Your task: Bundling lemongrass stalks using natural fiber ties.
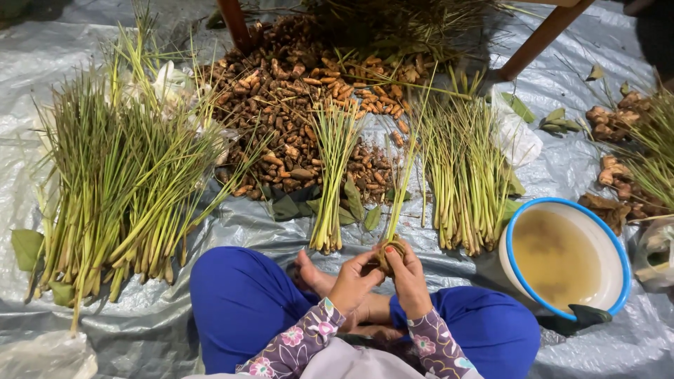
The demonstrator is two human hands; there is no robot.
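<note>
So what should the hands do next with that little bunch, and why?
Probably lay the small bunch of stalks on the tarp, next to the tied bunch. Both the left hand and the right hand grip its base, and finished bunches already lie in a row there.

You sit on a crinkled grey plastic sheet (210,231) covering the whole floor. Far ahead of your hands, two reddish-brown wooden legs (540,38) slant up out of view. Light is soft and bluish, dimmer toward the far edge.
</note>
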